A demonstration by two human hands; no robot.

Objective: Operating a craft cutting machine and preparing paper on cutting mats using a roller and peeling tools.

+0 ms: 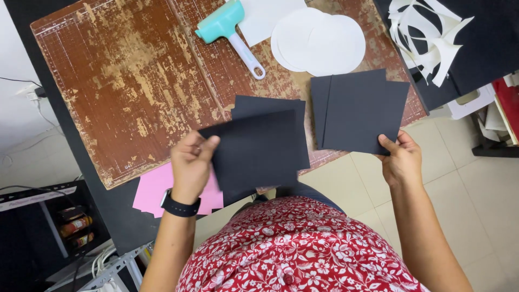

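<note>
My left hand [192, 162], with a black watch on the wrist, grips a black square card [254, 148] by its left edge and holds it just above the near edge of the worn brown cutting mat [130, 81]. More black cards [270, 105] lie under it. My right hand [401, 157] pinches the near corner of a second stack of black cards [362, 111] lying at the mat's right edge.
White paper circles [319, 40] and a teal roller with a white handle [230, 30] lie at the mat's far side. Pink paper [154, 189] sticks out under the mat. White paper offcuts [427, 38] sit on a black surface at the far right. Tiled floor lies below.
</note>
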